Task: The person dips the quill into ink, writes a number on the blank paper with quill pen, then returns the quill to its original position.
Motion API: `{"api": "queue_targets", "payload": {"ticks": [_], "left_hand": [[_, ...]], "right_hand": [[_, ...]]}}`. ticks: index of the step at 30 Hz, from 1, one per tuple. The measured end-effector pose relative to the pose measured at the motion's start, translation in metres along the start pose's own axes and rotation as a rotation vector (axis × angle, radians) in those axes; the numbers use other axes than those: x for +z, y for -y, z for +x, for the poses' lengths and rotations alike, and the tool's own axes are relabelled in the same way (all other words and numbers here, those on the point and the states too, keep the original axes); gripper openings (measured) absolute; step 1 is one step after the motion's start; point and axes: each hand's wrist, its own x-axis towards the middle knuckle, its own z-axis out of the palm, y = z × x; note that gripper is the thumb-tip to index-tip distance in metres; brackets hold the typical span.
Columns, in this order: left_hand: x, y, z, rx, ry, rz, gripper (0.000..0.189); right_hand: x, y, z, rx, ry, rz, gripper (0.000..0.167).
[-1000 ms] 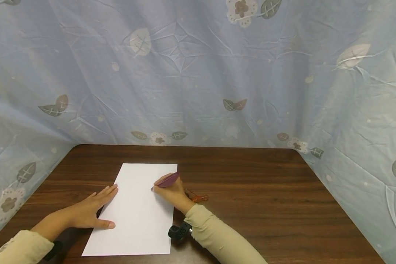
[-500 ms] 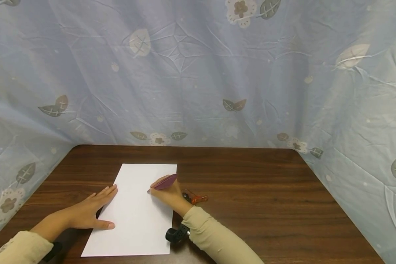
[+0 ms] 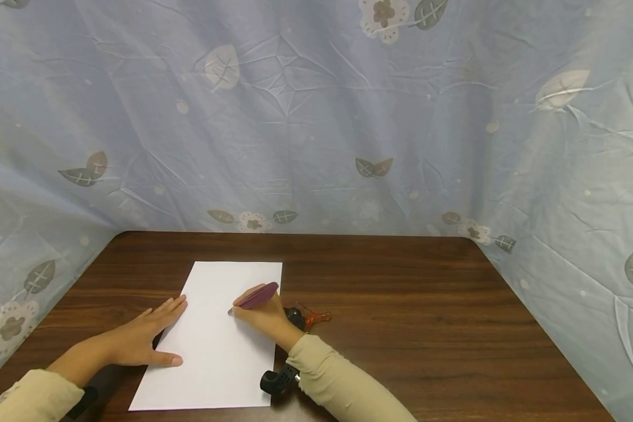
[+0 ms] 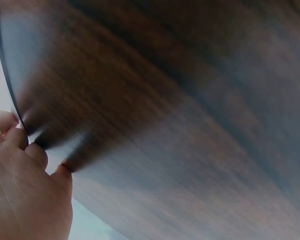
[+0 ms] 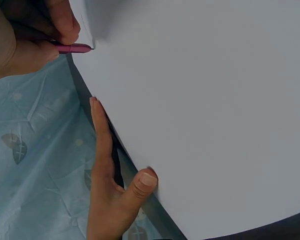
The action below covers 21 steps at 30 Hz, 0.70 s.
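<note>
A white sheet of paper (image 3: 211, 363) lies on the dark wooden table, left of the middle. My right hand (image 3: 264, 313) pinches a purple pen (image 3: 257, 296), leaning to the right, with its point at the sheet. In the right wrist view the tip of the pen (image 5: 75, 48) meets the paper at the end of a thin faint line. My left hand (image 3: 142, 337) rests with straight fingers on the sheet's left edge, thumb spread over the paper. Its fingertips also line up along that edge in the left wrist view, where the hand (image 4: 27, 190) fills the lower left corner.
An orange-red see-through object (image 3: 317, 317) lies on the table just right of my right wrist, partly hidden. A black strap-mounted device (image 3: 276, 382) sits under that wrist. The wooden table (image 3: 427, 328) is enclosed by a blue leaf-patterned curtain (image 3: 322, 117).
My right hand has moved left and slightly toward me with the pen, its tip travelling down-left across the sheet. The left hand and the paper stay in place.
</note>
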Motion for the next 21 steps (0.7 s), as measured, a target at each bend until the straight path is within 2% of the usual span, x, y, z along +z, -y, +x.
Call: {"api": "queue_targets", "payload": {"ticks": [5, 12, 21], "left_hand": [[-0.001, -0.002, 0.0, 0.0, 0.004, -0.015, 0.106], [-0.001, -0.003, -0.001, -0.002, 0.006, -0.038, 0.105], [0.001, 0.0, -0.001, 0.006, -0.004, -0.045, 0.106]], "right_hand": [[0.002, 0.005, -0.004, 0.034, 0.02, -0.05, 0.001], [0.006, 0.009, -0.01, 0.071, 0.082, -0.058, 0.003], [0.003, 0.012, -0.017, 0.031, 0.168, 0.015, 0.005]]}}
